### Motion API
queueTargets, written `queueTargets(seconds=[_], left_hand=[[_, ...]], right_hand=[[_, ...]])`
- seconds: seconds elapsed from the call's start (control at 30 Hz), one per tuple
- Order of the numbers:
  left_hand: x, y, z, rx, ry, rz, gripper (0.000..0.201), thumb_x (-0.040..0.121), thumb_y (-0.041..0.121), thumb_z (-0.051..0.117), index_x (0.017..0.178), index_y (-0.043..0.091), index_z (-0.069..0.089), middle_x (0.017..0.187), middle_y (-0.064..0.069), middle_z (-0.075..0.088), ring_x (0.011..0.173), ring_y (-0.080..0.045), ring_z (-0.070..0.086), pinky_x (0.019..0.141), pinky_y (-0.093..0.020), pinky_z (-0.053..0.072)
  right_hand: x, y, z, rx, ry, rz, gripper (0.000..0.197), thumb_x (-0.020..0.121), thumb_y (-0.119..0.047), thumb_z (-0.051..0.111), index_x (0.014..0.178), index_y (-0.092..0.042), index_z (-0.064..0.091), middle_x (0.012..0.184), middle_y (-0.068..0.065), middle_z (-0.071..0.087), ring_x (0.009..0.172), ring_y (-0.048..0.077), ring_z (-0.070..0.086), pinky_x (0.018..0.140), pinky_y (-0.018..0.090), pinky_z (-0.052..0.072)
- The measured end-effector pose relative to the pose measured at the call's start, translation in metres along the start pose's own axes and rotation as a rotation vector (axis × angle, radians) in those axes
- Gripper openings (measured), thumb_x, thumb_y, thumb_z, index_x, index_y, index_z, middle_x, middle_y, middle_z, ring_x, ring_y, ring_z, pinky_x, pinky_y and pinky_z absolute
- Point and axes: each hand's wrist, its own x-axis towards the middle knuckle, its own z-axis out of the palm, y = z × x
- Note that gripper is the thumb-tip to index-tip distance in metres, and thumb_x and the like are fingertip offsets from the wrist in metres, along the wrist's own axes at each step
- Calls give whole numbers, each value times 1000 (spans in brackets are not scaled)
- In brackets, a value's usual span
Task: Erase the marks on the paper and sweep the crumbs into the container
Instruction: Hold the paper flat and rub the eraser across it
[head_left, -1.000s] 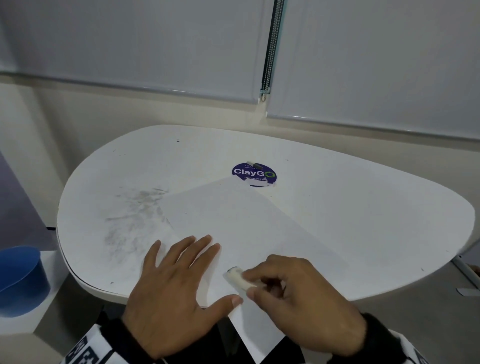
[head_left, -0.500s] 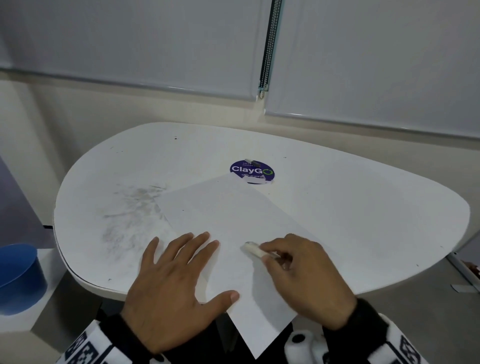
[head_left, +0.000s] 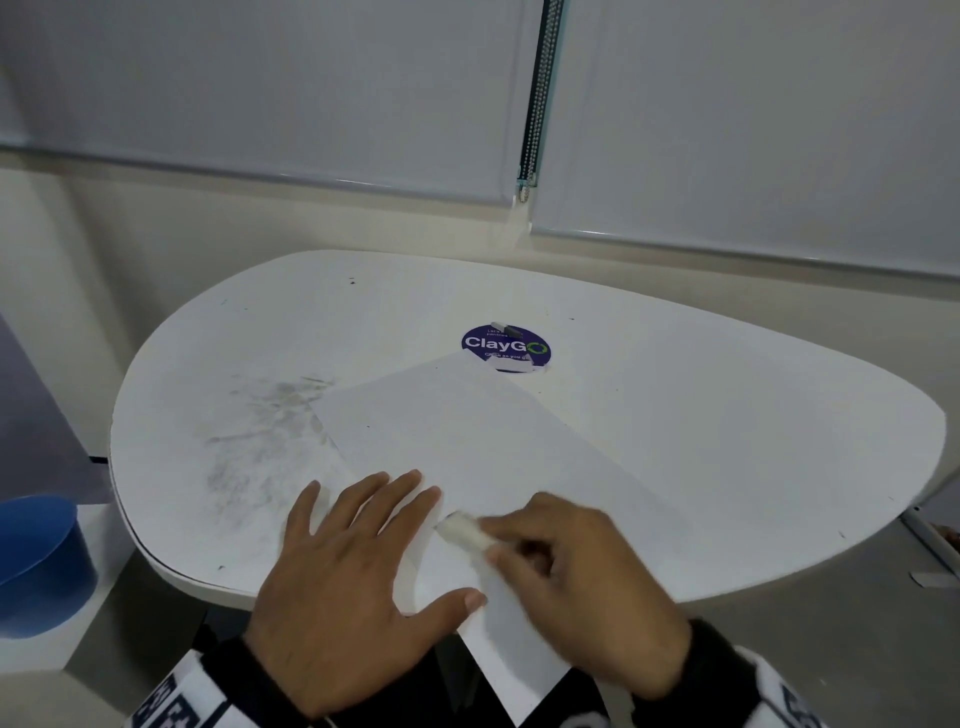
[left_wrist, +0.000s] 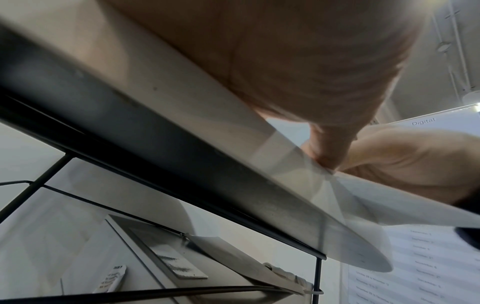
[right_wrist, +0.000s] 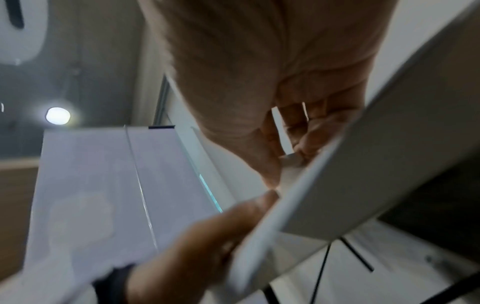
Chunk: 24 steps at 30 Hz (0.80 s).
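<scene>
A white sheet of paper (head_left: 467, 441) lies slanted on the white table (head_left: 701, 415), its near corner hanging over the front edge. My left hand (head_left: 358, 566) lies flat on the paper's left part, fingers spread and straight. My right hand (head_left: 576, 577) pinches a small white eraser (head_left: 464, 530) and holds its tip on the paper just right of the left fingers; the hand is blurred. Grey smudges and crumbs (head_left: 265, 431) mark the table left of the sheet. In the right wrist view the right fingers (right_wrist: 298, 131) curl over the sheet's edge (right_wrist: 285, 197).
A blue container (head_left: 36, 561) stands on a lower surface left of the table. A round purple ClayGo sticker (head_left: 504, 345) sits beyond the paper's far corner. Window blinds (head_left: 311, 93) and a bead cord (head_left: 535, 104) fill the wall behind.
The right hand with the eraser rubbed away from the left hand, then back toward it and nearer me. The left hand stayed flat on the paper.
</scene>
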Motion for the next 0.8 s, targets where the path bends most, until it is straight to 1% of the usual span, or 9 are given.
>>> queueTargets(seconds=[0.13, 0.23, 0.3, 0.33, 0.47, 0.5, 0.57, 0.63, 0.8], left_hand=[[-1, -2, 1, -11, -16, -2, 82, 79, 93, 26, 142, 45, 48, 154, 19, 39, 145, -9, 32, 118, -58, 18], [-2, -1, 0, -15, -9, 3, 77, 79, 93, 27, 141, 51, 47, 153, 18, 41, 144, -10, 34, 117, -59, 20], [-2, 0, 0, -23, -9, 2, 78, 79, 93, 27, 141, 51, 47, 153, 17, 42, 144, -11, 34, 116, -60, 21], [-2, -1, -1, -19, -11, -2, 79, 78, 93, 26, 141, 50, 46, 153, 18, 40, 144, -11, 33, 117, -60, 20], [-1, 0, 0, -1, -13, -25, 82, 78, 93, 24, 142, 48, 47, 154, 16, 40, 144, -14, 33, 118, -59, 17], [-1, 1, 0, -5, -11, -29, 81, 78, 93, 25, 141, 47, 49, 153, 15, 42, 143, -14, 35, 117, -60, 18], [0, 1, -1, 1, -10, -35, 82, 78, 93, 25, 140, 47, 50, 152, 14, 44, 143, -14, 37, 116, -61, 19], [0, 1, -1, -2, -17, -30, 83, 77, 94, 24, 141, 47, 49, 153, 15, 42, 143, -13, 35, 117, -60, 18], [0, 0, -5, -1, -35, -28, 81, 79, 93, 25, 141, 46, 49, 154, 16, 40, 144, -13, 34, 118, -61, 15]], right_hand=[[7, 26, -16, -109, 181, 146, 23, 91, -37, 60, 110, -32, 71, 82, -14, 58, 77, 2, 57, 70, 11, 40], [-5, 6, -15, -61, 3, 26, 27, 87, -46, 58, 105, -31, 72, 79, -16, 59, 78, 2, 58, 72, 12, 42], [-9, -4, -22, 25, -148, 15, 23, 86, -41, 62, 104, -32, 73, 78, -17, 60, 80, 1, 59, 72, 12, 43], [-6, 0, -27, 22, -148, 32, 20, 86, -37, 65, 103, -32, 74, 78, -17, 61, 79, 1, 60, 71, 12, 42], [1, 24, -38, -137, 62, 150, 19, 87, -35, 63, 104, -34, 73, 83, -18, 63, 81, 0, 59, 74, 14, 42], [-1, 21, -35, -137, 51, 116, 21, 86, -36, 62, 104, -33, 72, 85, -18, 63, 81, 0, 59, 75, 14, 42], [-7, 6, -24, -22, -92, 18, 23, 84, -39, 62, 104, -33, 72, 86, -19, 64, 82, 0, 60, 75, 11, 41], [-9, -1, -22, 31, -201, 19, 22, 86, -37, 64, 106, -35, 72, 86, -19, 64, 82, 0, 60, 73, 10, 41], [3, 32, -48, -197, 41, 187, 19, 88, -38, 61, 103, -37, 72, 81, -19, 62, 78, -2, 57, 70, 13, 41]])
